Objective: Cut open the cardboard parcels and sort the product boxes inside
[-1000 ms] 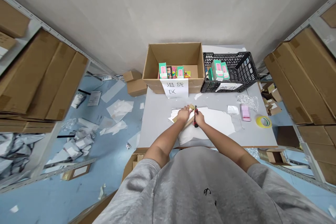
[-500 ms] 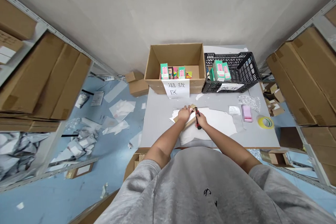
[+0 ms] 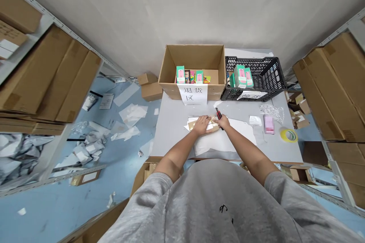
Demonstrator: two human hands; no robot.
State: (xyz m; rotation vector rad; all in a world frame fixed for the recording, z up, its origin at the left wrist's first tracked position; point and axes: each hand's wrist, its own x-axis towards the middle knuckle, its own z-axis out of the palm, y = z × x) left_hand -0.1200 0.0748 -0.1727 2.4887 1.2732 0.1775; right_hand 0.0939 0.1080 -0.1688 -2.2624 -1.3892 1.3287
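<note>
Parcel under left hand, utility knife at its right end

The flat tan parcel lies near the middle of the worktop, its long axis running roughly left to right, on a white wrapping sheet. The left hand rests open across its left half. The right hand sits at the parcel's right end, its grip closed on the red-and-black knife, which angles toward the far edge; no blade shows clearly. Along that far edge stand a cardboard box and a black plastic crate.
</note>
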